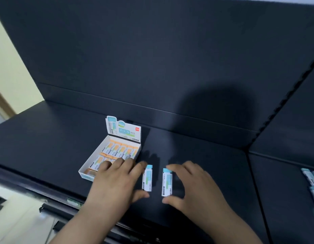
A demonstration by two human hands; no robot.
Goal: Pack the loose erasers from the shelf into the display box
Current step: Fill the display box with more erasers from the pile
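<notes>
Now, just right of the box (pixel 85 174), the half-open left hand (pixel 115 182) brackets the left eraser (pixel 147 178) and the half-open right hand (pixel 193 184) the right eraser (pixel 167 182), contact unclear; squarely pinching both ends should lift them cleanly.

Two erasers (pixel 147 178) lie on the shelf (pixel 205 164), right of the display box (pixel 130 133) (more erasers (pixel 117 149) inside)

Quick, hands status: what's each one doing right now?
Left hand: pinching the left eraser end to end.
Right hand: pinching the right eraser end to end.
</notes>
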